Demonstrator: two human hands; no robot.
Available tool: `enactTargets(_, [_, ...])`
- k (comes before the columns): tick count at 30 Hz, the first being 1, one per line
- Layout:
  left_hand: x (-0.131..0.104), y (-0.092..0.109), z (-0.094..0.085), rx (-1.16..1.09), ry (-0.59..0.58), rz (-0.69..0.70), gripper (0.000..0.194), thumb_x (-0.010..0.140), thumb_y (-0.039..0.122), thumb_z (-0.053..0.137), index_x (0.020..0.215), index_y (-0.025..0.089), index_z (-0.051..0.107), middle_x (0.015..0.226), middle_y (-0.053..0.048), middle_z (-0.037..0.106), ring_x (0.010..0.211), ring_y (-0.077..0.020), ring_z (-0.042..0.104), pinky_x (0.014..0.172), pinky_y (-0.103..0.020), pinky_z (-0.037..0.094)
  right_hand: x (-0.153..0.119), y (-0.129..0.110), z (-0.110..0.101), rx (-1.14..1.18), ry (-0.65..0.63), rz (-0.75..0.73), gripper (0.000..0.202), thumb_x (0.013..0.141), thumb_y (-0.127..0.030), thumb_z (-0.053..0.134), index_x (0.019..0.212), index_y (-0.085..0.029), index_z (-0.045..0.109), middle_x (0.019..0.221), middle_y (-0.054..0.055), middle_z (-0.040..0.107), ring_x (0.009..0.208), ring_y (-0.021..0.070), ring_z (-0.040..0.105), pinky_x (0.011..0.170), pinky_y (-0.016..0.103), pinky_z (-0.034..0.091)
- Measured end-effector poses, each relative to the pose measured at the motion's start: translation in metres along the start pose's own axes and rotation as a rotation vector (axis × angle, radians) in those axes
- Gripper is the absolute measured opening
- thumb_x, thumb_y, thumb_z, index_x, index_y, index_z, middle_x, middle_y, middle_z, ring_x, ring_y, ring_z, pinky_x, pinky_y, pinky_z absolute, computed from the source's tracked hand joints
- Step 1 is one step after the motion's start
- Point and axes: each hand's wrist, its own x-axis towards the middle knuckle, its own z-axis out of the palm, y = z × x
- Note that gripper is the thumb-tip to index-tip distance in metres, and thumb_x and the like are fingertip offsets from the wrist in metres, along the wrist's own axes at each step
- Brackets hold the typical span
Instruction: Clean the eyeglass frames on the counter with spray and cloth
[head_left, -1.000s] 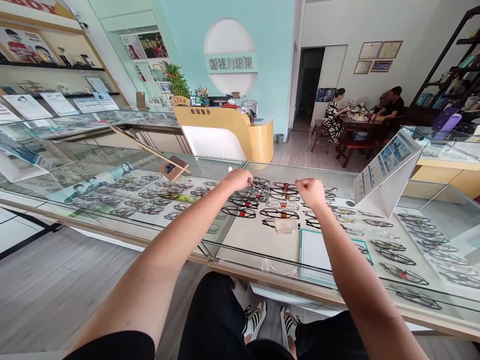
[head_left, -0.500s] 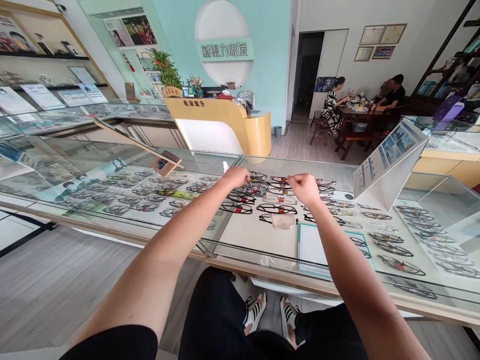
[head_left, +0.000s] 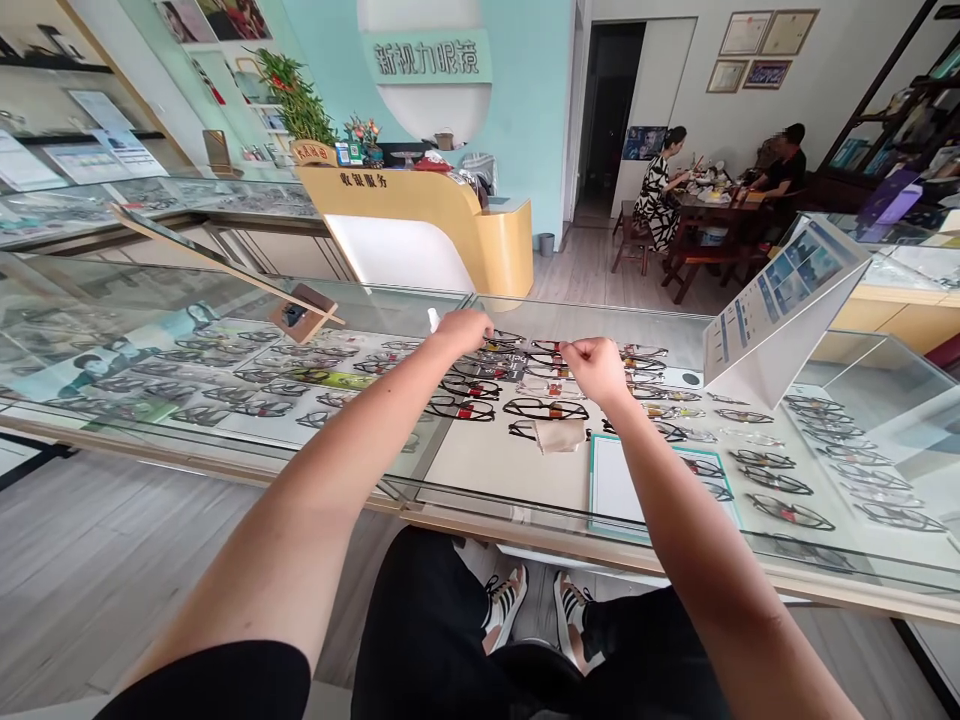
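Counter: rows of glasses are shown at the glass-topped counter (head_left: 495, 478); whether each pair lies above or below the glass cannot be told.
Far-row glasses, left pair: the left-hand pair (head_left: 507, 343) is seen just beside the left hand (head_left: 463, 330), on its right, with the long axis running roughly left to right.
Far-row glasses, right pair: the right-hand pair (head_left: 545, 347) is placed between the two hands, its long axis also crosswise; the right hand (head_left: 598, 368) is nearer, and this pair's right end is met in view by the fingertips. Contact cannot be confirmed.
Left fingers: bent downward and largely hidden by the back of the hand; neither opening nor hold can be told.
Right fingers: curled inward, with little gap visible; whether anything is gripped cannot be told.
Lettered card: a dark card (head_left: 501, 368) is noted between the hands, slightly nearer the body.
Bottle: a white tip (head_left: 433, 318) is partly hidden behind the left hand.
Cloth: a beige cloth (head_left: 561, 436) is seen overlapping a near pair of glasses (head_left: 523, 430).
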Motion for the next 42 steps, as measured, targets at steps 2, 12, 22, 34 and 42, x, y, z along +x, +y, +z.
enactTargets(2, [0.005,0.002,0.002,0.006,-0.007,-0.001,0.039,0.083,0.036,0.087,0.120,0.025,0.091,0.130,-0.015,0.083,0.125,-0.0380,0.074,0.103,-0.039,0.052,0.000,0.000,-0.001,0.015,-0.007,0.012,0.052,0.095,-0.041,0.055,0.058,-0.028,0.021,0.066,-0.003,0.019,0.072,0.0166,0.019,0.061,0.034,0.020])
enactTargets(12, [0.009,0.007,0.001,0.011,0.016,0.055,0.028,0.086,0.026,0.079,0.109,0.019,0.093,0.121,-0.018,0.085,0.122,-0.0380,0.073,0.103,-0.040,0.051,0.000,-0.001,-0.002,0.017,0.023,0.021,0.052,0.094,-0.039,0.056,0.056,-0.027,0.023,0.062,-0.004,0.020,0.069,0.0153,0.019,0.062,0.034,0.021])
enactTargets(22, [-0.015,0.040,-0.028,-0.558,0.294,0.211,0.029,0.089,0.047,0.082,0.105,0.024,0.091,0.069,0.000,0.063,0.069,-0.0195,0.056,0.072,-0.034,0.040,0.010,0.009,-0.010,0.467,0.163,0.111,0.060,0.092,-0.054,0.063,0.061,-0.029,0.018,0.061,-0.006,0.015,0.062,0.0125,0.013,0.058,0.034,0.021])
enactTargets(34, [-0.060,0.131,0.009,-1.662,0.209,0.390,0.056,0.069,0.062,0.102,0.089,0.021,0.070,0.097,-0.003,0.080,0.090,-0.0164,0.071,0.091,-0.031,0.056,0.013,0.010,-0.016,0.616,0.088,0.145,0.028,0.084,-0.050,0.067,0.074,-0.027,0.054,0.056,-0.011,0.030,0.054,0.0115,0.020,0.053,0.031,0.019])
enactTargets(42, [-0.065,0.118,0.019,-1.672,0.168,0.332,0.062,0.070,0.069,0.102,0.094,0.021,0.072,0.094,-0.001,0.075,0.085,-0.0163,0.070,0.084,-0.031,0.061,-0.001,0.010,-0.004,0.428,0.130,-0.030,0.031,0.089,-0.050,0.071,0.098,-0.021,0.077,0.057,-0.012,0.034,0.057,0.0126,0.029,0.061,0.030,0.028])
